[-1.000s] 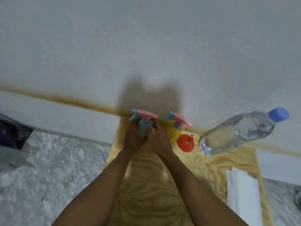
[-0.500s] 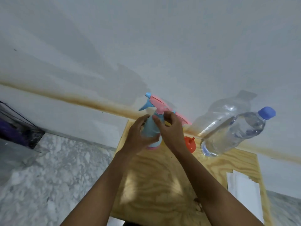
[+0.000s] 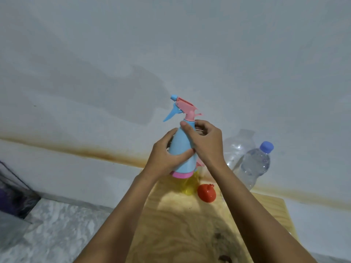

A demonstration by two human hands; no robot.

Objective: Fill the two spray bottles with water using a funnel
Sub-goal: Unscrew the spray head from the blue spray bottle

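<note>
Blue bottle is held up in the air over the far end of the table, roughly upright w/ a slight lean; pink sprayer w/ blue trigger and nozzle sits on top pointing left, pink ring round the base. Both hands are on it; left hand wraps the lower body w/ the thumb across the front, so it's gripping; right hand is curled round the neck just under the sprayer, thumb on the near side, fingers round the back, also gripping. Behind and below it the yellow bottle stands on the table, mostly hidden; only the lower part shows, plus a bit of pink by the right wrist that's prob its sprayer; funnel, red, lies on the table just right of the yellow bottle, touching or nearly, can't tell which. Further right the water bottle, clear w/ blue cap on, stands at the back near the wall; looks to have water in it; its shadow falls on the wall beside it. Wall is white w/ a brown stain line running across low down; left of the table there's a pale marbled surface and smth dark at the left edge, too blurry to ID.
</note>
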